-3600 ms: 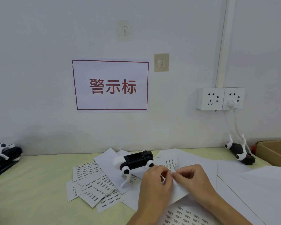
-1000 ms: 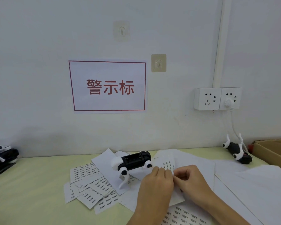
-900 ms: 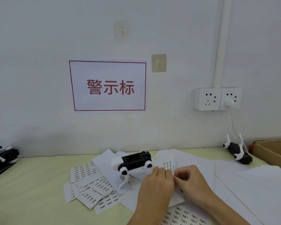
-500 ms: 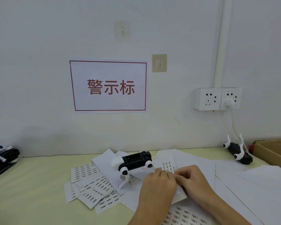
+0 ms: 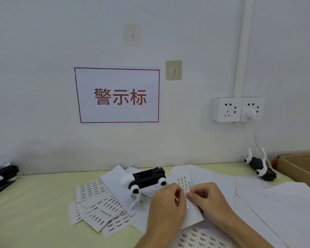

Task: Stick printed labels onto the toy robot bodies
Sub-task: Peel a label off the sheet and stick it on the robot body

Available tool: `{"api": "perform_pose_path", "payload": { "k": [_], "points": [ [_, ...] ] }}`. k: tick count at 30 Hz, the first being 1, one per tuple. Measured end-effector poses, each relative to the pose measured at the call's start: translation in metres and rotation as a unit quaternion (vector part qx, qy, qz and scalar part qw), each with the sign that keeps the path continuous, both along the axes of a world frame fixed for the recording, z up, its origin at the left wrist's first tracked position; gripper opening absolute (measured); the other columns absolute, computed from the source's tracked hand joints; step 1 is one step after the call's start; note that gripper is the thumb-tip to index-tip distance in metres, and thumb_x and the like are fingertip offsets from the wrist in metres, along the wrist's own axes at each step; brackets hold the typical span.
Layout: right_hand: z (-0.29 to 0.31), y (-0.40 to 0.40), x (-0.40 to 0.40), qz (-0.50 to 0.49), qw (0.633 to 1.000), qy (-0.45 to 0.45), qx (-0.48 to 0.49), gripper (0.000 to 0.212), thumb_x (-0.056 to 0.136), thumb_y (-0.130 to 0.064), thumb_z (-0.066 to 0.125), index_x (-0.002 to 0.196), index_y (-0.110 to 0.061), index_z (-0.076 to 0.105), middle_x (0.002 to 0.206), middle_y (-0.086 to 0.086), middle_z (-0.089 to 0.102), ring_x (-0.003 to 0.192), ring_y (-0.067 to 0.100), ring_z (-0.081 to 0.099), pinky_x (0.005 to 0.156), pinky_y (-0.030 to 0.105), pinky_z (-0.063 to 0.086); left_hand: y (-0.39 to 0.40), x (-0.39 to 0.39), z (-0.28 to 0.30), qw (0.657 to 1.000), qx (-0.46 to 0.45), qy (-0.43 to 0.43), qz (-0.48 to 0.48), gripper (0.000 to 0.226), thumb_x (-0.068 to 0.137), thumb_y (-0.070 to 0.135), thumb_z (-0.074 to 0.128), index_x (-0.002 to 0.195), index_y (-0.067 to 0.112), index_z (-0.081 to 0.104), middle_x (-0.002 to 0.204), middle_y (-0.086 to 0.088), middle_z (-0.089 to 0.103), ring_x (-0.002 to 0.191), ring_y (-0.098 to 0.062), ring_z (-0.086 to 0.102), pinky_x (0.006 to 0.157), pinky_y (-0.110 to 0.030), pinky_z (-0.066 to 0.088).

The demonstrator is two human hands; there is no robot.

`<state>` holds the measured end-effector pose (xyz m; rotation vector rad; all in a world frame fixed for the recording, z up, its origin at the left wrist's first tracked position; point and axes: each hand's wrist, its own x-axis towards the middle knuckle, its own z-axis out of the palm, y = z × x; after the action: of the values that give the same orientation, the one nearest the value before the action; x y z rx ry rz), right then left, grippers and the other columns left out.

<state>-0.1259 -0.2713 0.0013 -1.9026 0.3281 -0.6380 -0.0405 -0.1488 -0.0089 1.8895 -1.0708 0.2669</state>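
Now, head view only:
Left hand (image 5: 166, 204): fingers curled, pinching the left edge of the label sheet (image 5: 184, 183), knuckles toward the camera.
Right hand (image 5: 208, 199): thumb and fingers curled, pinching the same sheet just beside the left fingertips; whether a peeled label sits between them, I cannot tell.
Label sheet: held up off the table (image 5: 34, 203), its upper part showing small printed rows, lower part blank.
Toy robot body (image 5: 145, 178): black with white legs, lying on loose paper just behind the left hand, not touched.
Cut label strips (image 5: 100, 210): scattered left of the hands.
Second toy robot (image 5: 259, 167): far right, legs up, near the cardboard box (image 5: 301, 169).
Wall sign (image 5: 117, 95): red-framed, above the table.
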Motion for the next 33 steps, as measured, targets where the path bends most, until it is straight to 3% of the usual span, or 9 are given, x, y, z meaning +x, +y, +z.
{"api": "perform_pose_path", "payload": {
  "k": [5, 9, 14, 18, 21, 24, 28, 33],
  "points": [
    [0.0, 0.001, 0.0, -0.009, 1.0, 0.001, -0.009, 0.031, 0.092, -0.002, 0.063, 0.061, -0.001, 0.066, 0.054, 0.004, 0.056, 0.052, 0.01, 0.048, 0.053, 0.02, 0.036, 0.001, 0.001, 0.003, 0.998, -0.013, 0.044, -0.038, 0.014, 0.096, 0.026, 0.057, 0.084, 0.022, 0.065, 0.077, 0.013, 0.063, 0.076, -0.005, 0.059, 0.068, -0.023, 0.05],
    [-0.002, -0.001, 0.001, -0.017, 1.0, 0.0, -0.009, 0.027, 0.09, -0.002, 0.063, 0.067, 0.012, 0.06, 0.058, 0.014, 0.048, 0.057, 0.018, 0.041, 0.056, 0.029, 0.031, -0.001, 0.002, 0.001, 0.998, 0.006, 0.033, -0.048, 0.017, 0.097, 0.034, 0.054, 0.089, 0.024, 0.065, 0.086, 0.014, 0.062, 0.082, -0.003, 0.057, 0.072, -0.022, 0.048],
    [-0.001, -0.001, 0.0, -0.018, 1.0, 0.008, -0.002, 0.041, 0.09, 0.0, 0.064, 0.051, -0.009, 0.053, 0.053, 0.005, 0.042, 0.053, 0.016, 0.038, 0.052, 0.023, 0.03, -0.001, 0.005, 0.004, 0.995, -0.005, 0.082, -0.049, 0.014, 0.097, 0.023, 0.061, 0.085, 0.024, 0.069, 0.081, 0.013, 0.066, 0.081, -0.002, 0.059, 0.07, -0.015, 0.046],
    [-0.003, -0.002, 0.001, -0.006, 1.0, 0.005, -0.004, 0.032, 0.089, 0.001, 0.063, 0.063, 0.011, 0.048, 0.058, 0.012, 0.039, 0.057, 0.019, 0.037, 0.056, 0.03, 0.029, -0.001, 0.006, 0.003, 0.991, -0.019, 0.124, -0.038, 0.029, 0.095, 0.018, 0.064, 0.073, 0.036, 0.061, 0.074, 0.012, 0.066, 0.08, 0.001, 0.061, 0.068, -0.011, 0.045],
    [-0.003, -0.002, 0.001, -0.013, 1.0, 0.003, -0.005, 0.027, 0.089, 0.002, 0.062, 0.069, 0.017, 0.051, 0.061, 0.014, 0.044, 0.059, 0.02, 0.04, 0.059, 0.031, 0.03, -0.001, 0.008, 0.002, 0.989, -0.038, 0.145, -0.008, 0.027, 0.095, 0.016, 0.064, 0.073, 0.032, 0.063, 0.072, 0.01, 0.067, 0.078, 0.002, 0.061, 0.066, -0.011, 0.045],
    [-0.001, 0.0, 0.0, -0.048, 0.999, 0.008, -0.014, 0.027, 0.088, 0.003, 0.061, 0.064, 0.012, 0.05, 0.06, 0.012, 0.045, 0.059, 0.018, 0.042, 0.06, 0.029, 0.032, 0.0, 0.012, 0.003, 0.976, -0.09, 0.2, 0.017, 0.026, 0.096, 0.014, 0.064, 0.073, 0.028, 0.066, 0.069, 0.008, 0.069, 0.072, -0.001, 0.065, 0.062, -0.014, 0.049],
    [0.001, 0.002, 0.0, -0.112, 0.993, 0.001, -0.02, 0.04, 0.087, 0.005, 0.057, 0.057, -0.001, 0.032, 0.058, 0.008, 0.032, 0.058, 0.017, 0.031, 0.059, 0.03, 0.024, 0.001, 0.016, 0.004, 0.957, -0.13, 0.258, 0.022, 0.023, 0.096, 0.014, 0.064, 0.076, 0.025, 0.07, 0.071, 0.01, 0.071, 0.068, -0.008, 0.067, 0.065, -0.032, 0.058],
    [0.001, 0.002, 0.003, -0.171, 0.984, 0.008, -0.047, 0.045, 0.085, 0.002, 0.056, 0.054, -0.016, 0.028, 0.053, 0.001, 0.025, 0.055, 0.014, 0.022, 0.054, 0.028, 0.017, 0.003, 0.014, 0.004, 0.953, -0.158, 0.258, 0.016, 0.023, 0.096, 0.014, 0.064, 0.076, 0.024, 0.07, 0.069, 0.004, 0.07, 0.067, -0.012, 0.066, 0.061, -0.031, 0.055]
  ]
}}
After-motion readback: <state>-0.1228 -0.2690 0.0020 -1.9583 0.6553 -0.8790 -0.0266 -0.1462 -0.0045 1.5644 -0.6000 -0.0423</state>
